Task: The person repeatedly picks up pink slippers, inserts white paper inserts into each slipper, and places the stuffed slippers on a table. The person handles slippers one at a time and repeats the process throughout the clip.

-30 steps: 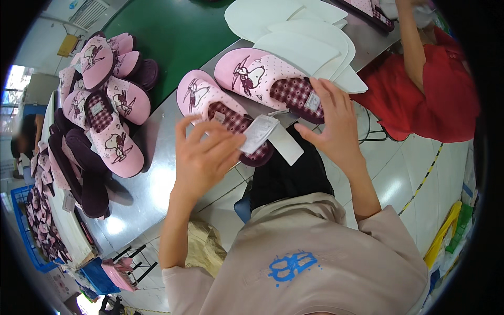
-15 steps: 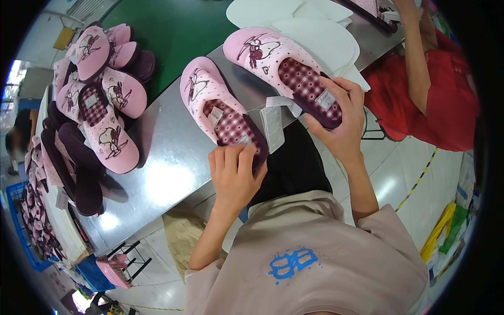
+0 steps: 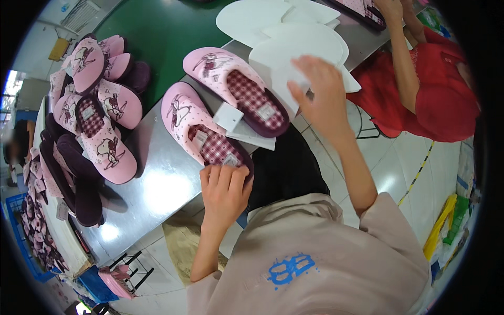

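Two pink slippers with dark plaid insoles lie side by side on the steel table (image 3: 157, 184). My left hand (image 3: 224, 188) grips the heel end of the nearer slipper (image 3: 197, 130). A white paper tag (image 3: 229, 116) lies between that slipper and the farther slipper (image 3: 236, 86). My right hand (image 3: 320, 89) hovers with spread fingers over the stack of white insole-shaped sheets (image 3: 294, 44), fingertips touching the top sheet's edge. It holds nothing that I can see.
A heap of pink and dark purple slippers (image 3: 94, 115) fills the table's left side. A green surface (image 3: 157, 31) lies beyond. A person in red (image 3: 436, 89) sits at the right, reaching toward another slipper (image 3: 362, 10). A blue crate (image 3: 26, 247) stands at the lower left.
My right hand let go of the farther slipper, which now lies on the table, and moved to the white sheets. My left hand stayed on the nearer slipper's heel.
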